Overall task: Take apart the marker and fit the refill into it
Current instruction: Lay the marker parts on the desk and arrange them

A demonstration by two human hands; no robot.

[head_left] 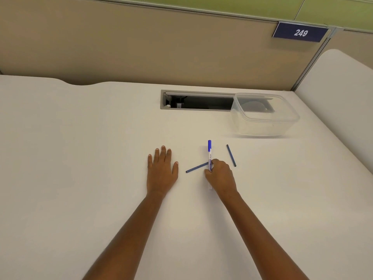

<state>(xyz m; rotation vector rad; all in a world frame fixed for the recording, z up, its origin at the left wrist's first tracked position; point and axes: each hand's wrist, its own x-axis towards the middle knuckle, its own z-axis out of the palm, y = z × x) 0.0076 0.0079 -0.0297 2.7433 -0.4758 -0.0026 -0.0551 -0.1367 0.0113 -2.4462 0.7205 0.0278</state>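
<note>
**White-and-blue marker lies under the right hand, pointing at the far edge**

White plastic marker with a blue cap [209,156] lies mid-surface, long axis toward the far edge. The right hand [220,176] closes its fingers on the barrel; the left hand [161,170] rests flat, released, further off. Two dark blue refill rods [196,167] [231,155] flank it. The marker's near end is hidden beneath the hand.

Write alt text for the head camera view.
A person's right hand grips a blue-capped marker on a white desk, while the left hand rests flat. Two dark blue refill sticks lie beside the marker; an empty clear container sits behind.
</note>
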